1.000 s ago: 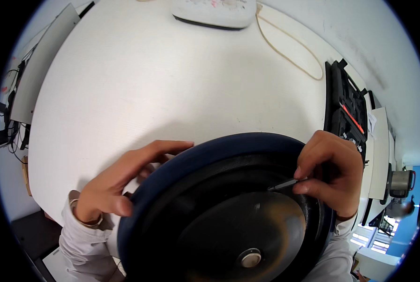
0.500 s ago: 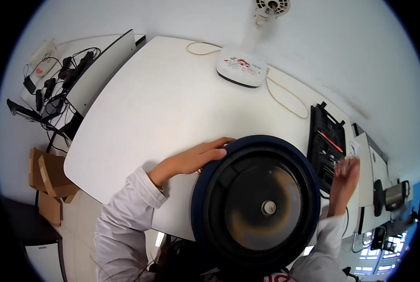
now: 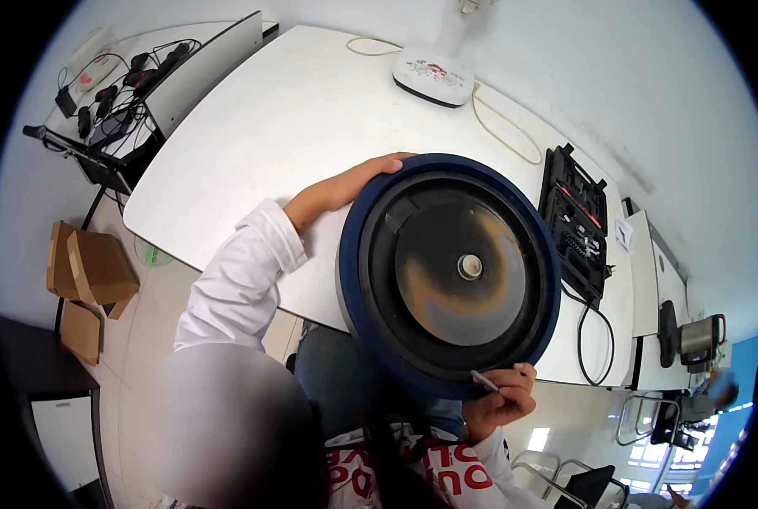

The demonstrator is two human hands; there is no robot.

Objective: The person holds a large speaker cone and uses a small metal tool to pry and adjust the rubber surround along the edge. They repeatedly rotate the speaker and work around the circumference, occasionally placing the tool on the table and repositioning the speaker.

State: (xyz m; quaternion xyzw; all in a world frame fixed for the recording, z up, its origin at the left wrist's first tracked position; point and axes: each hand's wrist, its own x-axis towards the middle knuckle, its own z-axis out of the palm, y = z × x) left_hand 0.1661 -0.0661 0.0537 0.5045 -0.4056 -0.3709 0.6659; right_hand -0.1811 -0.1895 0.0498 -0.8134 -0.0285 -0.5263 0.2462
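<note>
A large round cooker base [image 3: 413, 327] with a dark blue rim tilts toward me over the table's near edge. Inside its black well lies a grey heating plate [image 3: 499, 297] marked by a brown scorched ring, with a pale metal knob [image 3: 469, 266] at the centre. My left hand [image 3: 349, 185] grips the upper left of the rim, its thumb on the edge and its other fingers mostly hidden behind. At the lower right of the rim, my right hand [image 3: 502, 399] pinches a small flat grey piece [image 3: 484, 381], too small to name.
An open black tool case [image 3: 574, 220] with a red-handled tool lies on the white table [image 3: 251, 153], right of the base. A black cord [image 3: 609, 343] loops near it. A white fan [image 3: 434, 72] stands at the back. Cardboard boxes [image 3: 99, 267] sit on the floor at left.
My right hand has come from beside the tool case down to the base's lower right rim, where the grey piece now shows. The whole scene sits higher in view.
</note>
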